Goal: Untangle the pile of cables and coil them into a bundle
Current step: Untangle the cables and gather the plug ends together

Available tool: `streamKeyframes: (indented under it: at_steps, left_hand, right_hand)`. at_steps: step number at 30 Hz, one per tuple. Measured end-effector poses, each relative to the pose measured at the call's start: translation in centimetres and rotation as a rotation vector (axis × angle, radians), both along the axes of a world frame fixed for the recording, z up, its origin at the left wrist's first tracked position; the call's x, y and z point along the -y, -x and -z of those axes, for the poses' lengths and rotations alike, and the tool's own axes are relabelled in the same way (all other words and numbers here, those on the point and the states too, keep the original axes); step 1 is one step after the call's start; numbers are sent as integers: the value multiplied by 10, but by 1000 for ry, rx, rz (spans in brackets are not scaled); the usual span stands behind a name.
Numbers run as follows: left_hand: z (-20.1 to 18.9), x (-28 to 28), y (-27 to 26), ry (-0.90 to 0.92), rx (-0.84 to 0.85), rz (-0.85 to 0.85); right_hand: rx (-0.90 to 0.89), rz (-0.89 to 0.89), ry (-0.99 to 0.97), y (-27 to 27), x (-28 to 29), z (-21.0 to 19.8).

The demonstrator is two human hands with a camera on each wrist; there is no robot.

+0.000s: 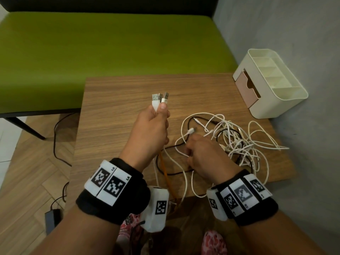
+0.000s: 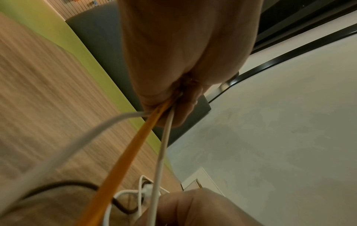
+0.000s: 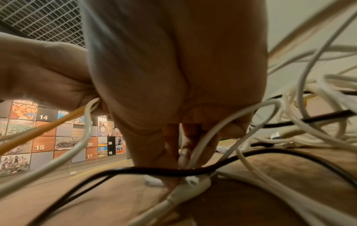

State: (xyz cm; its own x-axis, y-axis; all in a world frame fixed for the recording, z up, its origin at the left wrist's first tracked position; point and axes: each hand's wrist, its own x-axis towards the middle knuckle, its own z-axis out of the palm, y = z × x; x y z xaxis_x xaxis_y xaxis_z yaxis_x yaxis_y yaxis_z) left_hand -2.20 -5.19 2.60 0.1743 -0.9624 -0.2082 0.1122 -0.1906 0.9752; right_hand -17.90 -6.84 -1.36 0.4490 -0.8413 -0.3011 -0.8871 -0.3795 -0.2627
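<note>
A tangle of white and black cables (image 1: 239,140) lies on the right half of the wooden table (image 1: 119,107). My left hand (image 1: 161,109) is raised over the table's middle and grips three cable ends, their USB plugs (image 1: 159,99) sticking up out of the fist. An orange cable (image 1: 165,173) and white ones hang down from that hand (image 2: 183,68). My right hand (image 1: 191,142) sits at the pile's left edge and pinches a white cable whose small plug (image 1: 191,130) pokes out above the fingers (image 3: 185,137). A black cable (image 3: 154,169) runs across just under them.
A cream desk organizer (image 1: 270,83) with a pink drawer stands at the table's back right corner, against the grey wall. A green bench (image 1: 92,48) runs behind the table. Black cords and a power adapter (image 1: 50,218) lie on the floor at the left.
</note>
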Motion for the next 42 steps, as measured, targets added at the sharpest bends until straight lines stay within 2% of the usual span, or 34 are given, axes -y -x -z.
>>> streamKeyframes:
  at_steps: [6, 11, 17, 21, 23, 27, 31, 35, 38, 42]
  left_hand:
    - [3, 1, -2, 12, 11, -13]
    - [4, 2, -1, 14, 27, -20]
    - [2, 2, 1, 10, 20, -30]
    - [0, 3, 4, -6, -21, -51]
    - [-1, 4, 6, -13, -66, -57]
    - [-2, 5, 12, -18, -197, -17]
    - [-4, 4, 16, -49, -370, 68]
    - [-6, 5, 17, -56, -461, 104]
    - [-2, 6, 19, -83, -379, 107]
    - [2, 8, 22, -108, -277, 79]
  right_hand:
    - [110, -55, 157, 7, -2, -17]
    - [219, -63, 189, 11, -1, -23]
    - [313, 74, 132, 19, 3, -25]
    - [576, 274, 105, 26, 3, -40]
    - [731, 317, 144, 26, -1, -44]
    - [907, 159, 303, 23, -7, -46]
    - [912, -46, 371, 21, -8, -38]
    - [823, -138, 387, 27, -8, -30]
    - [724, -180, 430, 30, -6, -26]
    - [711, -211, 392, 32, -3, -20]
